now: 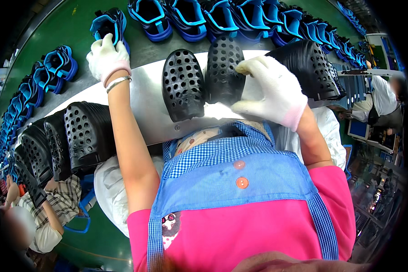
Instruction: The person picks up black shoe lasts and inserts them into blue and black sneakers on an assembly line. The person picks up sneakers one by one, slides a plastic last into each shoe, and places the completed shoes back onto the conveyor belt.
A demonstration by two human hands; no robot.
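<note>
My left hand (108, 59), in a white knit glove, reaches forward and grips the back collar of a black and blue sneaker (111, 28). Its fingers curl over the shoe's opening, and a metal bracelet circles the wrist. Also gloved in white, my right hand (276, 90) has its fingertips and thumb at the right edge of a black perforated plastic shoe insert (224, 68). A second insert of the same kind (182, 84) lies just left of it on the pale metal ledge (145, 106).
Rows of black and blue sneakers (186, 20) line the green surface (77, 27) ahead and curve down both sides. Stacked black inserts stand left (86, 131) and right (303, 68) along the ledge. Other people (45, 226) are at the lower left and far right (381, 97).
</note>
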